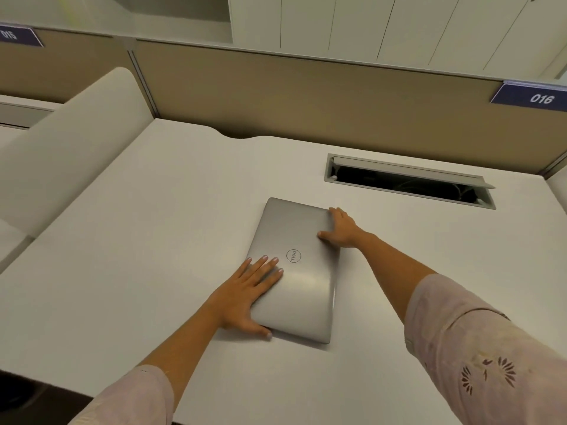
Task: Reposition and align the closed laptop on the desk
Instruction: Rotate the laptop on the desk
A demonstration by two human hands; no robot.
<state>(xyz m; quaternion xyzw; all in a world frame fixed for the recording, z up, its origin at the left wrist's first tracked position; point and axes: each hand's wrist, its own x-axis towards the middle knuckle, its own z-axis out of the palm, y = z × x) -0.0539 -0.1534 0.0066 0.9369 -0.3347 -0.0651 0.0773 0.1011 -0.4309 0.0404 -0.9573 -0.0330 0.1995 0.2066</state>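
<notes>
Head view. Plain white bench point(138, 240) with a matt top fills most of the frame; its far edge has a shallow curved notch. Behind it runs a tan fabric partition panel point(306, 96) with a pale metal cap, and beyond that white cabinet fronts point(399, 26) with thin vertical seams. At left, a rounded cream side divider point(76, 142) closes off the bay.

Writing: a dark blue number plate reading "016" point(535, 97) on the partition at far right; a second dark blue plate point(18, 35) at far left, digits "015" seen inverted. A round "DELL" badge is on the lid, lettering turned away from the wearer.

Closed silver-grey laptop point(299, 271) lies flat on the bench, right of centre, skewed so that its edges do not run parallel to the bench edge.

Left hand point(248, 297): fingers spread flat on the lid, thumb against the near left corner; grip is an open flat press, nothing enclosed. Right hand point(340, 228): at the far right corner, fingers over the far edge, thumb on the lid; grip pinched on that corner. Both forearms are bare, with pale pink patterned sleeves point(478, 357) above.

Far right of the laptop, well apart from it: a rectangular recessed cable hatch point(408, 182), its grey flap raised, dark inside with faint cables.
</notes>
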